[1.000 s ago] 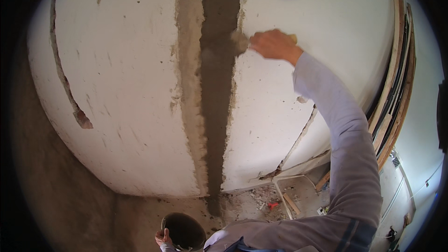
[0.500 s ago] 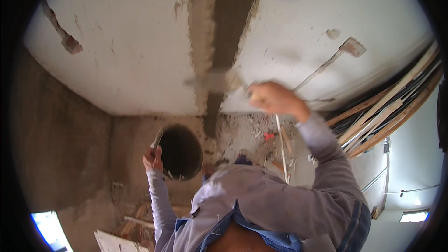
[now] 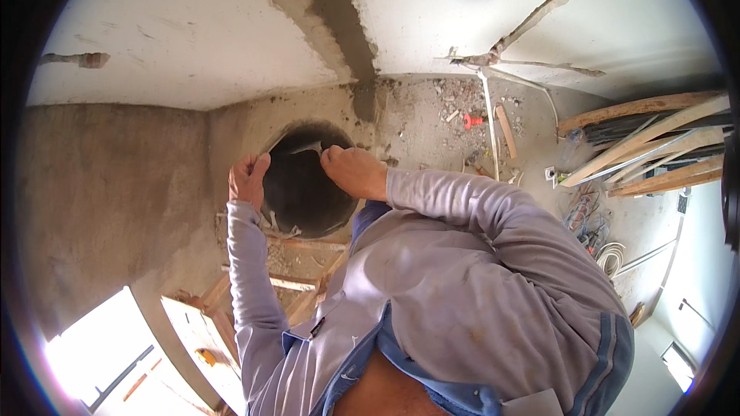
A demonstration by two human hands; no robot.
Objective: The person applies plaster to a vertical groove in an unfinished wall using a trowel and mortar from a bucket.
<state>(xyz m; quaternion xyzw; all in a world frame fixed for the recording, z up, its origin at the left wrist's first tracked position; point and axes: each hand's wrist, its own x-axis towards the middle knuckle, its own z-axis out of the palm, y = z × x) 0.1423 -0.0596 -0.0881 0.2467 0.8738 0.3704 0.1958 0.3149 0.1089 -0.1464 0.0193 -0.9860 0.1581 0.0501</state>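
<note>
- Unfinished room, one: pale wall (image 3: 432, 23) ahead, brown wall (image 3: 116, 192) at left, rubble-strewn floor (image 3: 416, 146).
- Jacket (image 3: 439, 293), one: grey with blue trim, two sleeves reaching forward.
- Right hand (image 3: 356, 173), one: fingers closed, apparently round the handle of a trowel; the handle itself is hidden.
- Trowel (image 3: 311, 146), one: pale blade, partly visible, just beside the right fingertips and over the bucket's mouth.
- Left hand (image 3: 248, 179), one: fingers bent at the bucket's left edge; whether they grip the rim or something else cannot be told.
- Bucket (image 3: 336, 219), one: black, round, open-mouthed, between the hands; contents too dark to identify, support underneath uncertain.
- Handling, by judgement: steady the rim with the left hand; keep the blade flat and low, take a modest load, scrape its underside on the inner wall, and lift it level, clear of the edge.
- Pale panel (image 3: 196, 331), one, lower left, bearing one yellow item (image 3: 206, 356).
- Right of the bucket, on the floor: red object (image 3: 472, 121), one; pale strip (image 3: 490, 123), one; short wooden piece (image 3: 506, 131), one.
- Cable coil (image 3: 610, 260), one, pale; tangled wires (image 3: 583, 216) beside it, uncountable.
- Plank stack (image 3: 647, 146), one; pieces overlap too much to count.
- Dark grey band (image 3: 336, 8) up the pale wall, one; lighter brown band (image 3: 287, 0) alongside, one.
- Wall grooves: left groove (image 3: 81, 60), one; right groove (image 3: 551, 4), one, branching.
- Bright openings, two: lower left (image 3: 108, 347), lower right (image 3: 678, 367).
</note>
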